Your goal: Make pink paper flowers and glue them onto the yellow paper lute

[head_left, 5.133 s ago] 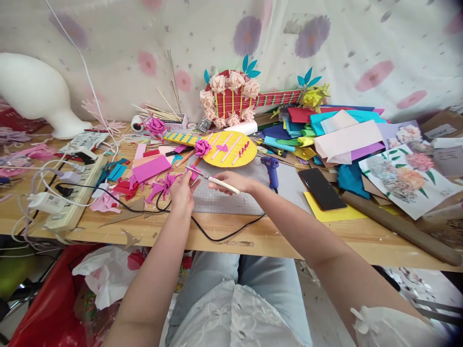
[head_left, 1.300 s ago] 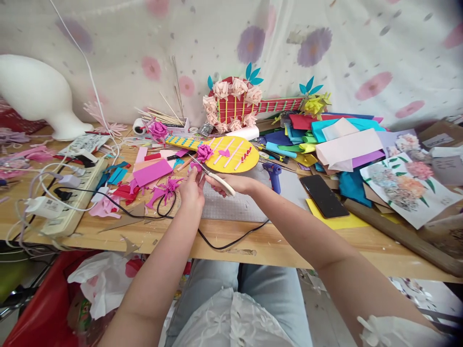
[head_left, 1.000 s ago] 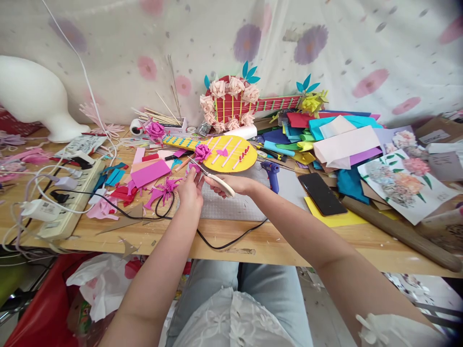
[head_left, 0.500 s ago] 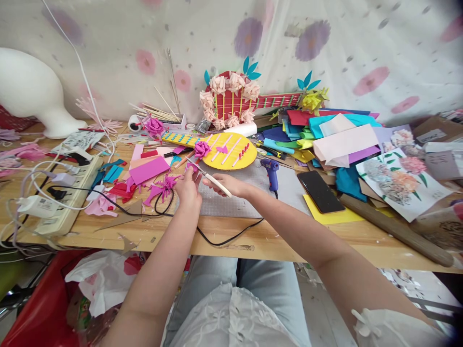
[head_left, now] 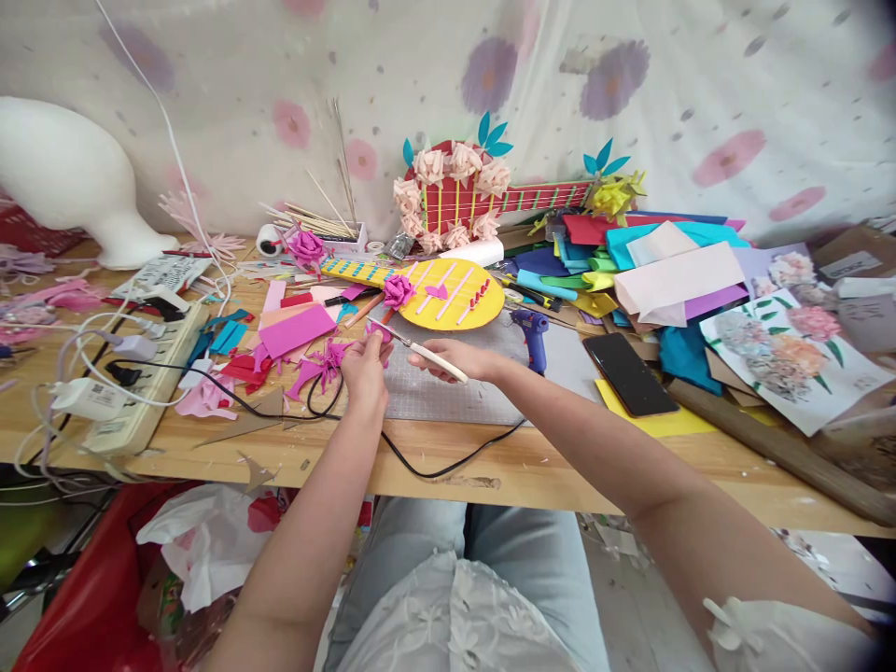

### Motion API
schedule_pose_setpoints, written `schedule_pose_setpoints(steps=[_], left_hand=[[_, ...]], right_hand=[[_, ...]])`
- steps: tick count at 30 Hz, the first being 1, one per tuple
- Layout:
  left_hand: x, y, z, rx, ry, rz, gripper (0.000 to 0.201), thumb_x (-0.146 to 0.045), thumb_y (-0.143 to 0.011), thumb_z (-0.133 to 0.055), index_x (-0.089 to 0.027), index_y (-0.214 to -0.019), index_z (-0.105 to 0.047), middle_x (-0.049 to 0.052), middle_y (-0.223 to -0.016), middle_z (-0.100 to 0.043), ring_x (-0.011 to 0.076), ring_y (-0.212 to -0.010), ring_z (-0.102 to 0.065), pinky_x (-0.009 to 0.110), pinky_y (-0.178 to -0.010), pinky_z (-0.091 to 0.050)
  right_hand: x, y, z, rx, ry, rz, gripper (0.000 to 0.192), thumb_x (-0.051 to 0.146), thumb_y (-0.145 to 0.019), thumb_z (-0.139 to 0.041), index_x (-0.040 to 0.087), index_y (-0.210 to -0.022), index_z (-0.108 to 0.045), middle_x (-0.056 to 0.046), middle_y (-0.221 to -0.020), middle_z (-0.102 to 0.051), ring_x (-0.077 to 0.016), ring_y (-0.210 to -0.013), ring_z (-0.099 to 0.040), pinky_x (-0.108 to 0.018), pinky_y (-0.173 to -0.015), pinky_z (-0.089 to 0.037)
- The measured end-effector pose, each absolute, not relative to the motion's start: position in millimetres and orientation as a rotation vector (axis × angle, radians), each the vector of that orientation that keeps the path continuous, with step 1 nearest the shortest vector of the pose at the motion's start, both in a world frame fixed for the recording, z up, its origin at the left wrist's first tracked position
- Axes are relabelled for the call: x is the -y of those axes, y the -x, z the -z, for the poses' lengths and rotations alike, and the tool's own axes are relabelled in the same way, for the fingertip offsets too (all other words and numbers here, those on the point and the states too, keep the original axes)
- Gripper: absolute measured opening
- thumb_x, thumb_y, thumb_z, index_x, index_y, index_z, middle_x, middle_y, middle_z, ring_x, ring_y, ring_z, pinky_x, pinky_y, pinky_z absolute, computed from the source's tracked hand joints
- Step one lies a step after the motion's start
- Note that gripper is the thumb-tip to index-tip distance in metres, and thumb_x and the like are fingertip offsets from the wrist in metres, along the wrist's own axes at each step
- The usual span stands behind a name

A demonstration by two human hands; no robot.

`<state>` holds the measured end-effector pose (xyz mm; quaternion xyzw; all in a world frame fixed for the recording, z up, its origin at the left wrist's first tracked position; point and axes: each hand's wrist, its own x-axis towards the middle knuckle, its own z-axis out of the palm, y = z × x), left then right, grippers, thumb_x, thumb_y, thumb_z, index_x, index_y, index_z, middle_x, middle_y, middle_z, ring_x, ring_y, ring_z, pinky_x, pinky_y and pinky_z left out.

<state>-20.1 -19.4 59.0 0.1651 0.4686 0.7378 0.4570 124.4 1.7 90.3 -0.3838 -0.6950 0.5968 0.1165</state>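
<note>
My left hand (head_left: 365,373) pinches a small piece of magenta paper (head_left: 379,329) above the cutting mat's left part. In my right hand (head_left: 448,359) is a pair of scissors (head_left: 438,362) with white handles, its blades pointing left at the magenta paper. Just behind my hands lies a yellow paper guitar (head_left: 455,297) with pink strips, red pegs and a blue-striped neck. A magenta paper flower (head_left: 399,291) sits where its neck meets the body, and another flower (head_left: 306,248) is at the neck's far end.
A blue glue gun (head_left: 532,338) stands on the grey cutting mat (head_left: 448,401). Its black cord (head_left: 448,471) crosses the front. Magenta scraps (head_left: 323,362) and a power strip (head_left: 150,383) lie left; a phone (head_left: 630,373) and wooden stick (head_left: 777,448) lie right. A red paper guitar (head_left: 455,201) leans behind.
The view has shifted slightly, so everything sits a little further right. The scissors have moved slightly away from my left hand, which still pinches the magenta paper.
</note>
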Motion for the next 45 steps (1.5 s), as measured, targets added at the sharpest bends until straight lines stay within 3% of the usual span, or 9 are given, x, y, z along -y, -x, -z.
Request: schedule_pose_setpoints(steps=[9,16,26,34,45], left_hand=[[24,31,-65,-1.151,-0.454,-1.798,0.014,-0.020,-0.062,-0.069,-0.015,-0.062,-0.057,-0.003,-0.061,-0.060,0.0085,-0.060,-0.060,0.027,-0.074,-0.051],[27,54,-71,-1.131,-0.536,-1.655,0.018,-0.021,-0.058,-0.073,-0.014,-0.062,-0.057,0.000,-0.063,-0.062,0.0134,-0.068,-0.064,0.030,-0.074,-0.052],[28,58,-73,-1.167,-0.593,-1.571,0.015,-0.021,-0.057,-0.072,-0.013,-0.059,-0.060,0.001,-0.062,-0.061,0.0105,-0.061,-0.058,0.030,-0.071,-0.051],[30,61,-75,-1.156,-0.662,-1.537,0.022,-0.024,-0.050,-0.075,-0.013,-0.060,-0.059,-0.002,-0.060,-0.058,0.0102,-0.062,-0.058,0.030,-0.070,-0.053],[36,78,-73,-1.179,-0.736,-1.398,0.022,-0.025,-0.050,-0.075,-0.013,-0.063,-0.061,0.000,-0.065,-0.063,0.0131,-0.061,-0.061,0.030,-0.063,-0.055]], right_hand=[[-6,-122,-93,2.078,1.076,-1.797,0.045,0.060,-0.072,-0.060,0.018,-0.074,-0.043,0.008,-0.056,-0.036,-0.0033,-0.041,-0.034,-0.018,-0.038,-0.027],[-4,-116,-107,2.231,0.970,-1.858,0.049,0.067,-0.075,-0.050,0.018,-0.073,-0.043,0.004,-0.056,-0.045,-0.0070,-0.047,-0.044,-0.021,-0.045,-0.037],[-8,-103,-93,2.167,0.911,-1.886,0.048,0.066,-0.077,-0.048,0.018,-0.075,-0.041,0.006,-0.056,-0.041,-0.0070,-0.047,-0.042,-0.021,-0.045,-0.035],[-3,-105,-98,1.980,0.951,-2.003,0.043,0.058,-0.076,-0.058,0.019,-0.076,-0.039,0.009,-0.054,-0.032,-0.0035,-0.042,-0.031,-0.017,-0.040,-0.028],[-10,-107,-98,2.146,1.026,-1.928,0.049,0.064,-0.071,-0.058,0.018,-0.074,-0.042,0.009,-0.049,-0.034,-0.0031,-0.037,-0.031,-0.017,-0.033,-0.027]])
